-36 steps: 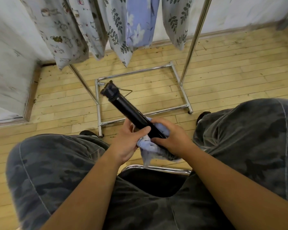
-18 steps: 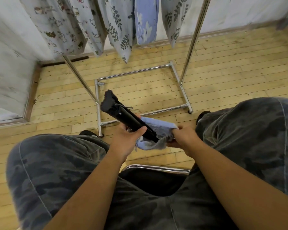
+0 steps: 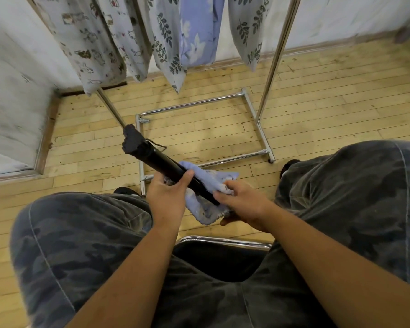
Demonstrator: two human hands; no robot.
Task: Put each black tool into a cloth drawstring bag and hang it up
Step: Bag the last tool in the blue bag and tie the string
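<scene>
A long black tool [image 3: 156, 159] with a rough dark head slants up to the left over my knees. Its lower end sits inside a crumpled light-blue cloth bag [image 3: 207, 183]. My left hand [image 3: 167, 197] grips the tool's shaft just above the bag, thumb across it. My right hand [image 3: 242, 202] pinches the bag's bunched edge beside the tool's lower end. How deep the tool sits in the bag is hidden by cloth and fingers.
A chrome clothes rack [image 3: 260, 121] stands ahead on the wooden floor, with several filled patterned cloth bags [image 3: 166, 43] hanging from it. My legs in camouflage trousers [image 3: 81, 245] flank a chrome-edged seat [image 3: 223, 242]. A white wall [image 3: 14, 91] is on the left.
The tool has slid deeper into the blue bag and then risen a little. My right hand moved from covering the tool to pinching the bag's edge, pulling cloth up along the shaft.
</scene>
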